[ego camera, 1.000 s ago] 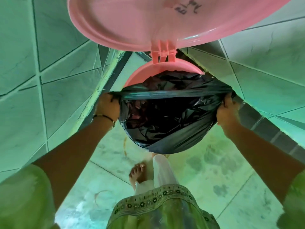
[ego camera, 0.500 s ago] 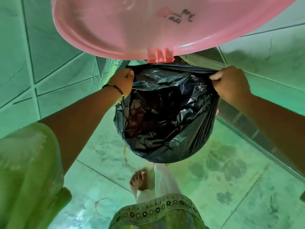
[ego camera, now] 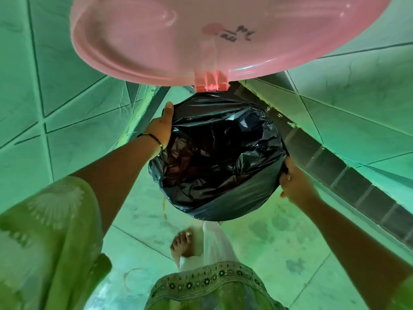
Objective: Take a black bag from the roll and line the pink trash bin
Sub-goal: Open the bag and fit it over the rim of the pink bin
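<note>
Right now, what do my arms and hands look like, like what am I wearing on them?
Both forearms are bare. The left hand has a thin black cord bracelet with small beads at the wrist. The right hand shows no bracelet; a small pale spot on one finger may be a ring, too small to tell. Loose light green sleeves with a faint pale pattern cover the upper arms.

Loose green sleeves (ego camera: pixel 55 220), black beaded bracelet (ego camera: pixel 156 139), embroidered hem (ego camera: pixel 207 280), bare foot (ego camera: pixel 183 245).
</note>
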`<move>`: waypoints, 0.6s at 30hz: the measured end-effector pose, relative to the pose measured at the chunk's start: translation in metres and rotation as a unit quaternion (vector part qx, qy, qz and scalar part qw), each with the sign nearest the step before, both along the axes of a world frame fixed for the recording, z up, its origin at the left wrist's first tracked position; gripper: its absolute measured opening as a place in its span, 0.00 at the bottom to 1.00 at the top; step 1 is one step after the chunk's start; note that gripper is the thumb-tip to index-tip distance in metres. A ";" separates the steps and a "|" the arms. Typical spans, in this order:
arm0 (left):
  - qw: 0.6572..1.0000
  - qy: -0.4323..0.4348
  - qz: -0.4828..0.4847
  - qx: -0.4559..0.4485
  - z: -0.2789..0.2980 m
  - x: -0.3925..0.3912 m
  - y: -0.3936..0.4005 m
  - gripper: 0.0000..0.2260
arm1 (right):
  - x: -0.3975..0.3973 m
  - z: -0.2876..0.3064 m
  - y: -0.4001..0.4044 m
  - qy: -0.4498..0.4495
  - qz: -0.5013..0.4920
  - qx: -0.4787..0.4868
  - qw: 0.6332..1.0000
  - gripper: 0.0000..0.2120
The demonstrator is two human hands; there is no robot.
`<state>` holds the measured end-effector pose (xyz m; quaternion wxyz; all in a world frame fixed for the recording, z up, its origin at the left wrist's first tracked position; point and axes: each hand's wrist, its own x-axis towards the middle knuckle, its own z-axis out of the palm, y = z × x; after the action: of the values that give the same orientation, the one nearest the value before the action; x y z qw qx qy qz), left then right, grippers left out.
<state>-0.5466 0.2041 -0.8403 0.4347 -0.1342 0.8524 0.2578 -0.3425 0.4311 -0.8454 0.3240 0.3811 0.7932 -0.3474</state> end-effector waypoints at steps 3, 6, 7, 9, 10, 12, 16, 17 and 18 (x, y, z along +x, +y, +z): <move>1.000 -0.010 0.014 0.012 -0.006 0.005 -0.005 0.27 | 0.009 -0.006 -0.016 -0.018 -0.023 0.025 0.999 0.29; 0.999 -0.001 0.018 0.027 -0.018 0.011 -0.021 0.25 | 0.009 -0.008 -0.019 -0.014 -0.043 0.026 0.999 0.27; 0.999 -0.005 0.034 0.036 -0.020 0.013 -0.025 0.24 | 0.009 -0.008 -0.019 -0.007 -0.073 0.005 0.997 0.27; 0.996 -0.002 0.074 0.041 -0.023 0.018 -0.030 0.22 | 0.010 -0.006 -0.015 0.021 -0.175 -0.049 0.983 0.26; 0.995 -0.004 0.098 0.033 -0.020 0.021 -0.032 0.22 | 0.012 -0.004 -0.013 0.042 -0.233 -0.062 0.970 0.26; 0.996 0.031 0.083 0.030 -0.016 0.026 -0.034 0.19 | 0.017 0.001 -0.010 0.079 -0.311 -0.064 0.945 0.23; 0.973 0.167 0.151 0.046 -0.013 0.057 -0.057 0.15 | 0.032 0.007 -0.016 0.100 -0.231 -0.020 0.968 0.23; 0.965 0.189 0.176 0.046 -0.014 0.069 -0.063 0.15 | 0.036 0.008 -0.021 0.083 -0.173 -0.002 0.981 0.25; 0.961 0.189 0.197 0.033 -0.012 0.084 -0.066 0.14 | 0.043 0.009 -0.026 0.067 -0.128 0.009 0.990 0.28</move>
<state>-0.4630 0.1377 -0.8521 0.2107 -0.2340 0.8667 0.3869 -0.2999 0.4050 -0.8368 0.2198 0.4582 0.7608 -0.4036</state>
